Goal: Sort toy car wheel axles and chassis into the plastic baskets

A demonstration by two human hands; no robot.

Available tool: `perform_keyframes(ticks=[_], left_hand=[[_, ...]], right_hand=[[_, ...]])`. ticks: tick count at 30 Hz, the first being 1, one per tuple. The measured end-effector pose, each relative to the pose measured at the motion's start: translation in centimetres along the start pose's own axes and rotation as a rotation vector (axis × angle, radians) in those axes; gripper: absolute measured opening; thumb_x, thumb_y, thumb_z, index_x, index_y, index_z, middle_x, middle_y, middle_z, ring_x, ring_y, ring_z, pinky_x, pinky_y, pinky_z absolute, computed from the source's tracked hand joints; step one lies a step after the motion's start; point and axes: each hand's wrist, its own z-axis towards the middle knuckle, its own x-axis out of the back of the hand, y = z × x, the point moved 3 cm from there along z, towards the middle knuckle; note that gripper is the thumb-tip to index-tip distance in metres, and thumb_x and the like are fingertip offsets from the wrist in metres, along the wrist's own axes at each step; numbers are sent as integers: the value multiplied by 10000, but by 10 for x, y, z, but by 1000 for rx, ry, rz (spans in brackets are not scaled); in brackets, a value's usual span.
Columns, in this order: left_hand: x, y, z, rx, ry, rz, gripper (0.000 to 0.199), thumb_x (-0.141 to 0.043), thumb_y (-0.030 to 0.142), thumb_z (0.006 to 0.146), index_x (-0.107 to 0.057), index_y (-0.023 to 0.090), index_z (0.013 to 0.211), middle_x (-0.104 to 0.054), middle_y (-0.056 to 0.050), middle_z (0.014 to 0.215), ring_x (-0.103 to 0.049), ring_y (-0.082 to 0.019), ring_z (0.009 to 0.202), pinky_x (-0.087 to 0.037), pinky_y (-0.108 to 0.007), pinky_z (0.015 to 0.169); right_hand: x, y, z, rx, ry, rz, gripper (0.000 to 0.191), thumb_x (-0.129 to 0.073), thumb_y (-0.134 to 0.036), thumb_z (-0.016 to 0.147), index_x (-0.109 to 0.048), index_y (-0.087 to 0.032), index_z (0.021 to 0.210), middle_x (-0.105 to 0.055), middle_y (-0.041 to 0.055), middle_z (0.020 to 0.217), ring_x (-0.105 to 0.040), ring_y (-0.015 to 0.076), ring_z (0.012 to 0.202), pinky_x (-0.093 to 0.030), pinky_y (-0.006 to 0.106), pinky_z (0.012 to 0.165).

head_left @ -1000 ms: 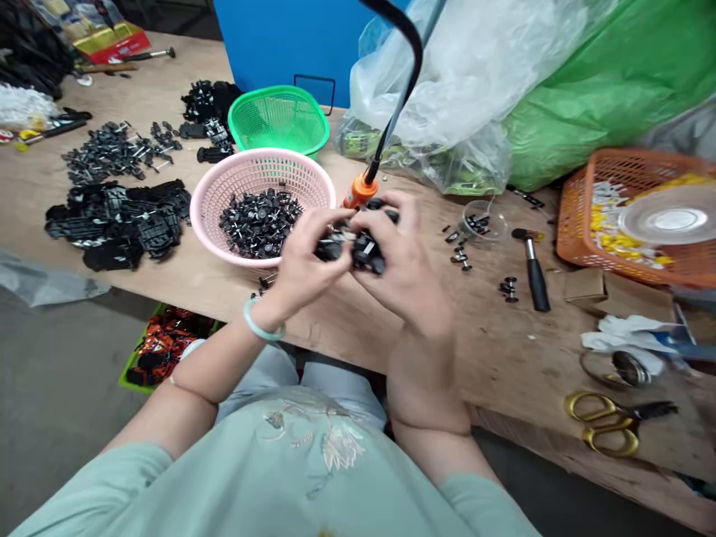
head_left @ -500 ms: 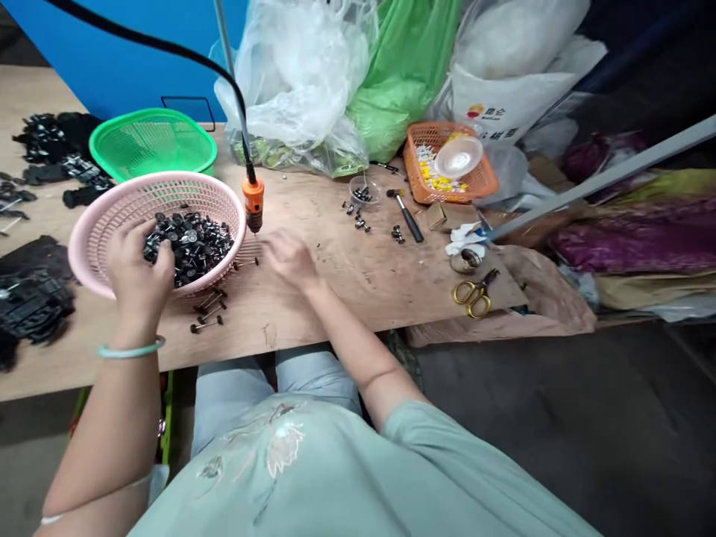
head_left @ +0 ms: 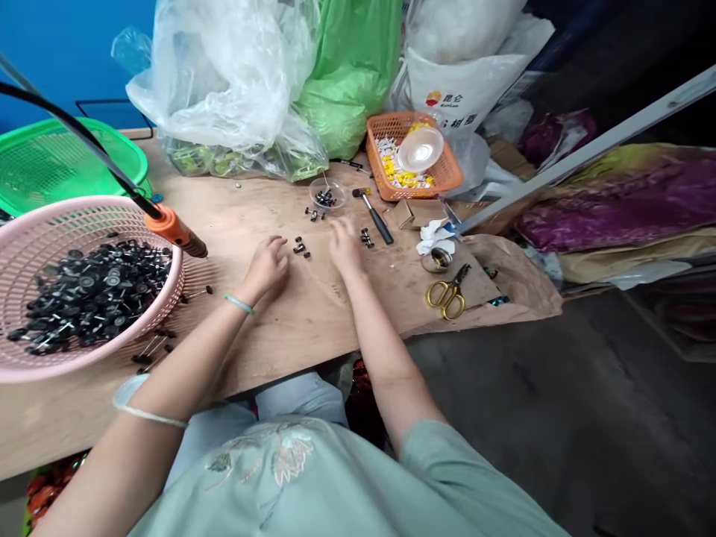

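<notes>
Round pink plastic mesh basket [head_left: 33,240], heaped with black wheels on metal axles [head_left: 89,287]. My left hand [head_left: 267,267]: fingers loosely parted, nothing visible in them. Small black wheeled piece [head_left: 300,247]: on the wood just right of that nearer hand, long axis slanting away leftward. My right hand [head_left: 345,245]: blurred, fingers slightly bent; contents, I cannot tell.

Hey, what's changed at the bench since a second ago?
The left hand and right hand, together on a black piece a second ago, have parted and let it go. Then the left moved right, away from the pink basket; the right went farther right, near the hammer. Hammer, scissors and orange basket stayed put.
</notes>
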Motion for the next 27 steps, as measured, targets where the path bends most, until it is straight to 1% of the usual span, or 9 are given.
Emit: perform_keyframes(ticks=[3, 5, 7, 10, 14, 17, 22, 24, 27], left_hand=[[-21, 1, 42, 55, -77, 82, 471, -577, 155, 864, -664, 94, 1323, -584, -207, 1478, -549, -329, 1398, -397, -465, 1248], [-34, 11, 62, 23, -170, 140, 486, -586, 219, 920, -627, 81, 1384, -529, -222, 1544, -516, -332, 1432, -374, -457, 1257], [-44, 25, 68, -66, -283, 244, 552, -647, 357, 936, -597, 115, 1430, -471, -212, 1605, -446, -361, 1489, -341, -508, 1267], [-50, 40, 52, -135, -358, 431, 642, -735, 466, 882, -594, 156, 1426, -408, -208, 1652, -335, -431, 1540, -310, -620, 1248], [-46, 33, 14, -51, -277, 446, 294, -577, 205, 955, -691, 167, 1223, -577, -188, 1475, -509, -354, 1371, -446, -516, 1145], [-32, 17, -1, 57, -116, 156, 155, -617, 141, 896, -721, 187, 1001, -695, -151, 1226, -579, -313, 1233, -466, -471, 1128], [0, -2, -31, 606, 297, -916, 138, -643, 336, 927, -670, 201, 931, -705, -50, 922, -670, -188, 887, -576, -313, 832], [3, 2, -50, 771, 301, -1300, 210, -603, 389, 957, -660, 189, 930, -701, -42, 871, -673, -165, 808, -572, -284, 763], [3, 11, -79, 922, 271, -1575, 255, -582, 403, 979, -678, 176, 913, -706, -47, 841, -673, -158, 748, -576, -310, 805]], right_hand=[[24, 49, 2, -266, 43, -142, 477, -466, -200, 992, -605, -116, 1441, -495, 239, 1557, -456, 337, 1451, -347, 522, 1240], [25, 61, 11, -284, -34, -178, 445, -474, -158, 961, -653, -99, 1364, -581, 248, 1433, -525, 337, 1366, -389, 499, 1206], [16, 52, 25, -148, -69, -159, 456, -437, -117, 951, -663, -110, 1347, -617, 222, 1356, -568, 307, 1301, -424, 437, 1176], [-12, 18, 47, 49, -100, -121, 543, -401, -97, 959, -583, -154, 1467, -574, 202, 1426, -584, 304, 1269, -456, 423, 1131], [-47, -12, 66, -12, -143, -158, 459, -441, -174, 1006, -585, -120, 1438, -541, 238, 1481, -547, 373, 1288, -452, 510, 1103], [-61, -19, 63, 2, -103, -124, 350, -556, -239, 990, -650, -104, 1300, -624, 234, 1362, -525, 382, 1293, -422, 528, 1135], [-67, -18, 40, 137, -151, 40, 277, -575, -130, 915, -690, -134, 1167, -666, 194, 1240, -615, 306, 1125, -494, 422, 1043], [-67, -14, 33, 145, -128, 84, 230, -539, -106, 902, -704, -147, 1058, -678, 181, 1169, -626, 295, 1075, -504, 418, 1012], [-68, -17, 19, 128, -4, 185, 158, -538, -114, 870, -675, -174, 921, -668, 135, 1040, -626, 267, 984, -513, 418, 967]])
